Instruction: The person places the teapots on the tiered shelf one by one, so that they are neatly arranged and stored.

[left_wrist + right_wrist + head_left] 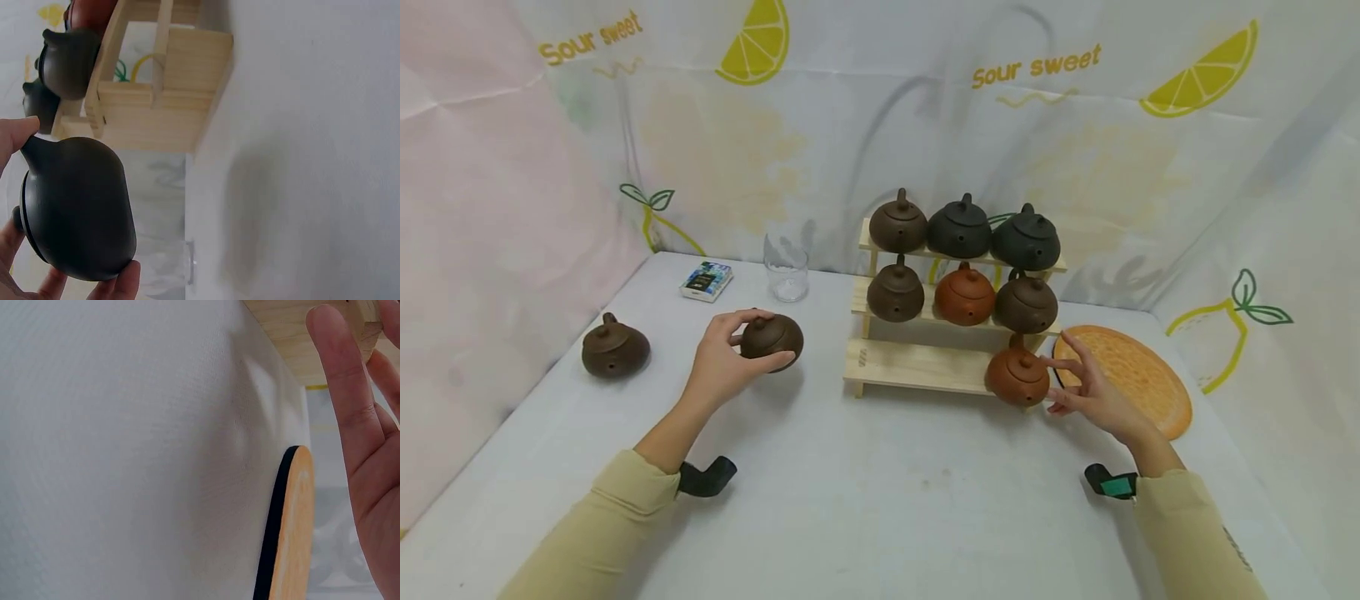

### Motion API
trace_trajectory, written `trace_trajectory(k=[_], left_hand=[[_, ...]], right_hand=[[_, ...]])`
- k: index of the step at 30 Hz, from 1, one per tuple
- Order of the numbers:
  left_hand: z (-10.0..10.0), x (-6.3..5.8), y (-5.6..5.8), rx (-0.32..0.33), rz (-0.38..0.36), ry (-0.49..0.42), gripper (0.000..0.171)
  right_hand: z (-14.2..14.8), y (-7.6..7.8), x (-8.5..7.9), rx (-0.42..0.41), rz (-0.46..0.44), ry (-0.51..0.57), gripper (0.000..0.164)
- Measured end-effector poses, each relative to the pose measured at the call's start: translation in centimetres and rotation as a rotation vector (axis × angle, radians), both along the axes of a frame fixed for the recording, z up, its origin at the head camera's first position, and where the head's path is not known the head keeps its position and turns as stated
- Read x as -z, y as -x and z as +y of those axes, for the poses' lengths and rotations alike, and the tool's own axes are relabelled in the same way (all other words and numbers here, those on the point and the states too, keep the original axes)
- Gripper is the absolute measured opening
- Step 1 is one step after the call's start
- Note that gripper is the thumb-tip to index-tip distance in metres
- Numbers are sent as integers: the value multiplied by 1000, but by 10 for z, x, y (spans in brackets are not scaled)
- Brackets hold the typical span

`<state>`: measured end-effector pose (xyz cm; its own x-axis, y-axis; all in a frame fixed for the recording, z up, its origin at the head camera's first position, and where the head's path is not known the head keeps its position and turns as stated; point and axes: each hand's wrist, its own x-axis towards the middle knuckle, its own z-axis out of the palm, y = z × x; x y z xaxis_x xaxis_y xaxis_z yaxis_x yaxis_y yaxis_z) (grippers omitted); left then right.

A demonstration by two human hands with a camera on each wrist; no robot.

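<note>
My left hand (726,358) grips a dark brown teapot (772,337) in the air over the white table, left of the stand. In the left wrist view, fingertips and thumb span the teapot (81,206) from its spout to its base, and a shadow lies below. By the right end of the wooden stand's (917,364) lowest shelf is my right hand (1093,392), its fingers spread beside a reddish-brown teapot (1018,379). Whether they touch that teapot cannot be made out. The right wrist view shows the right hand (369,431) by the shelf's wooden edge, with no teapot visible.
Several brown, black and reddish teapots fill the upper two shelves, among them a reddish one (965,296). Another brown teapot (615,348) stands at the far left. A small box (707,281) and a clear glass (787,275) are behind. A round orange board (1138,375) lies right.
</note>
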<state>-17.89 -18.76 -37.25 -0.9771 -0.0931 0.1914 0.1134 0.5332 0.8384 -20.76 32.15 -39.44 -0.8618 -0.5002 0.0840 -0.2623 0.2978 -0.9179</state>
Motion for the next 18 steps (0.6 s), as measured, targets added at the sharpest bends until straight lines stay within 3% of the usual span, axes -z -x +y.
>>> trace_trajectory(k=[10, 18], left_hand=[[33, -7, -13, 102, 42, -25, 58], [57, -4, -11, 198, 57, -23, 56]], right_hand=[[-2, 1, 1, 7, 6, -11, 88], [1, 0, 2, 13, 6, -15, 88]])
